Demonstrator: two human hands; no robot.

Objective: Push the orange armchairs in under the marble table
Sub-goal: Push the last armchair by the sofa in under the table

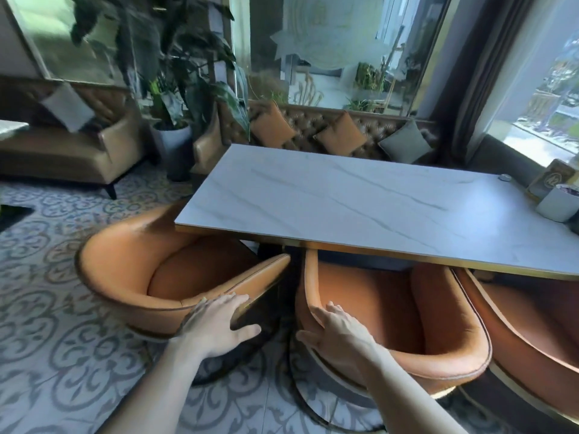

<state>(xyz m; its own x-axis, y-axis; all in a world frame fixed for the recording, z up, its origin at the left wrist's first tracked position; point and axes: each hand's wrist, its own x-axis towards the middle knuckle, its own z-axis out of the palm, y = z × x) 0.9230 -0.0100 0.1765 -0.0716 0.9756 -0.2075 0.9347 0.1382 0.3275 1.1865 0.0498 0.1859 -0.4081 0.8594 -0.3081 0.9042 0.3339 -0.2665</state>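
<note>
Orange armchairs (175, 277) meet both hands' (216, 324) grip at their rims.

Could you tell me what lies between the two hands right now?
In the head view, only a dark gap over patterned floor separates the left hand and right hand.

Seating area of a café or restaurant lounge. A marble worktop (360, 198) with a gold edge is flanked on the near side by matching orange armchairs (175, 277) and on the far side by a tufted brown banquette (316, 123) set with orange and grey cushions (272, 123). A second sofa (69, 151) stands at left beside a large potted plant (169, 73). The floor is patterned tile (47, 308). Large windows (539, 98), one bearing a frosted emblem (326, 29), face greenery outside. A menu holder (551, 180) stands at the worktop's end.
</note>
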